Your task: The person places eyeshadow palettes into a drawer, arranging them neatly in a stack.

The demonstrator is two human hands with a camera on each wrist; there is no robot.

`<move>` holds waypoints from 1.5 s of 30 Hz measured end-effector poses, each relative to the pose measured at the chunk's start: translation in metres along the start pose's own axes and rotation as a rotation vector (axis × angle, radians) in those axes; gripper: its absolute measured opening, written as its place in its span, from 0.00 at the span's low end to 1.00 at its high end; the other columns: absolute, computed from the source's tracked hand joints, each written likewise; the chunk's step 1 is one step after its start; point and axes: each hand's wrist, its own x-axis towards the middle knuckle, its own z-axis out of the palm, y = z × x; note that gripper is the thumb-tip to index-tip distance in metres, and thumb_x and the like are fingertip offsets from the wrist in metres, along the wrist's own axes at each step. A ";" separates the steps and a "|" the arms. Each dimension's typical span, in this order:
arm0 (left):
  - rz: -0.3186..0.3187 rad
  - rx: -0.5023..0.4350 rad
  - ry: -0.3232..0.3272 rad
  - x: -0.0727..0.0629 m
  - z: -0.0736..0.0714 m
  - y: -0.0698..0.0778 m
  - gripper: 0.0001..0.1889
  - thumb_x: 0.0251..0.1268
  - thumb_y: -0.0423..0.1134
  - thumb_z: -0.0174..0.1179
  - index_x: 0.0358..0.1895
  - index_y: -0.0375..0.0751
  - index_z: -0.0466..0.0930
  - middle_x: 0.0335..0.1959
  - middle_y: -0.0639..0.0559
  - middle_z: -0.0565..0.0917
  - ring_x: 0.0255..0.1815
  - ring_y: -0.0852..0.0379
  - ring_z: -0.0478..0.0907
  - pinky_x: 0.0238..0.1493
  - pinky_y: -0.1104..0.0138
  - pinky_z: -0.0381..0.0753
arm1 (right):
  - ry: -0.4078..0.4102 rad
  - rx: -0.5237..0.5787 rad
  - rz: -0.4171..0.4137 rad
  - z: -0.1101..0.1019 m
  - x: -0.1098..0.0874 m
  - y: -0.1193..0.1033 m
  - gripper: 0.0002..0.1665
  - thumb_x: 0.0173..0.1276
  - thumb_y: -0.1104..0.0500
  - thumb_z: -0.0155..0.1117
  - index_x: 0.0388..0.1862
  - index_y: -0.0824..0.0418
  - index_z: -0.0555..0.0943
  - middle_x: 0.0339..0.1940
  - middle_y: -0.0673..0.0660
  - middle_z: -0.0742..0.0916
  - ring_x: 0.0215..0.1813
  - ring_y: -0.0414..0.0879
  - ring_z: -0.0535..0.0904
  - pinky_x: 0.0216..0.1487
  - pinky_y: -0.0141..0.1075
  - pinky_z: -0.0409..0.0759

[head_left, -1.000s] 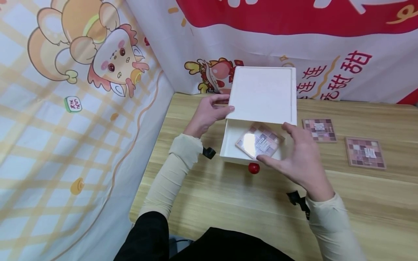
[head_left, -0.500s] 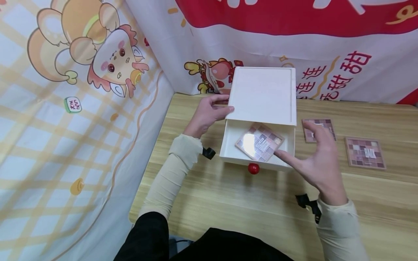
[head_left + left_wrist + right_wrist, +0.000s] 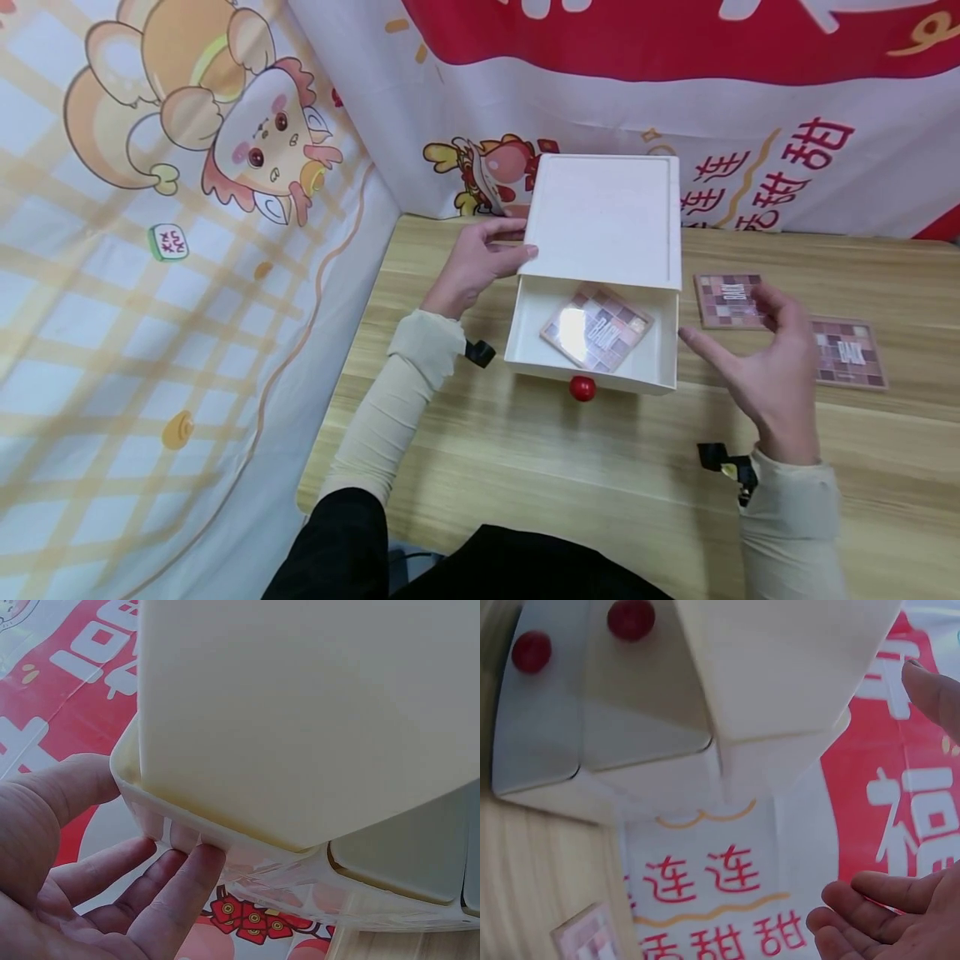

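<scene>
A white drawer cabinet (image 3: 603, 218) stands against the back cloth. Its top drawer (image 3: 592, 379) is pulled out, with a red ball knob (image 3: 582, 388) on the front. Inside lies a checkered square eyeshadow palette (image 3: 597, 327), turned at an angle. My left hand (image 3: 474, 262) holds the cabinet by its left side, thumb and fingertips against the body (image 3: 225, 840). To the right of the drawer hovers my right hand (image 3: 772, 367), thumb and fingers spread, nothing between them. It partly covers two more palettes on the table, one farther back (image 3: 723, 300) and one nearer (image 3: 855, 354).
Below the open drawer, shut lower drawers (image 3: 547, 720) with red knobs show in the right wrist view. The wooden table (image 3: 540, 475) carries everything. Printed cloths hang at the left (image 3: 187, 350) and the back (image 3: 480, 108).
My right hand has moved right, from over the open drawer to beside it, leaving the palette lying inside. The left hand keeps its place on the cabinet.
</scene>
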 end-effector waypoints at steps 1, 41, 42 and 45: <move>-0.001 0.000 0.000 0.000 0.000 0.000 0.27 0.59 0.37 0.75 0.63 0.41 0.79 0.55 0.47 0.81 0.51 0.49 0.82 0.48 0.61 0.87 | 0.001 0.001 0.023 -0.001 0.001 0.003 0.60 0.51 0.46 0.84 0.78 0.56 0.62 0.72 0.56 0.70 0.70 0.53 0.65 0.74 0.45 0.62; 0.021 0.009 0.002 -0.001 0.001 -0.002 0.25 0.59 0.37 0.74 0.61 0.43 0.81 0.53 0.47 0.83 0.50 0.49 0.83 0.47 0.60 0.88 | -0.229 -0.333 0.383 0.022 0.073 0.147 0.92 0.41 0.15 0.66 0.78 0.75 0.33 0.76 0.81 0.40 0.75 0.78 0.39 0.70 0.74 0.50; 0.025 0.010 0.002 -0.001 0.001 -0.002 0.25 0.60 0.36 0.74 0.62 0.43 0.81 0.53 0.47 0.83 0.49 0.48 0.83 0.47 0.60 0.88 | -0.228 -0.350 0.385 0.023 0.074 0.149 0.92 0.41 0.15 0.66 0.78 0.75 0.32 0.76 0.81 0.38 0.75 0.78 0.36 0.71 0.74 0.47; 0.029 0.010 0.004 -0.002 0.001 -0.002 0.25 0.60 0.36 0.74 0.61 0.42 0.80 0.52 0.47 0.83 0.49 0.49 0.83 0.47 0.60 0.87 | -0.217 -0.424 0.391 0.029 0.076 0.153 0.94 0.40 0.13 0.64 0.77 0.76 0.31 0.75 0.83 0.38 0.76 0.78 0.33 0.72 0.72 0.43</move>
